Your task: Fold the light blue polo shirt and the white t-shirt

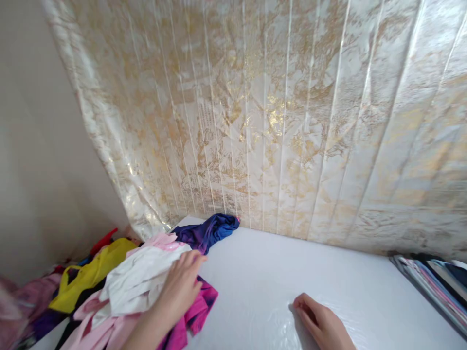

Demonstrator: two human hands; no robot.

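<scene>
- Two hands: the left hand lies palm down over the heap, open, fingers lightly spread, with no cloth seen gripped; the right hand is half open, fingers curled around a hollow, nothing seen in it, above the bare worktop.
- One white garment, under and beside the left hand, near the worktop's left edge.
- Pink cloth around it; how many pieces, I cannot tell.
- One magenta cloth, poking out right of the left wrist.
- One dark blue garment, crumpled at the far left corner.
- One yellow garment, farther left.
- One stack of folded clothes by the right end; its layers are too blurred to count.
- One patterned curtain behind the far edge.
</scene>
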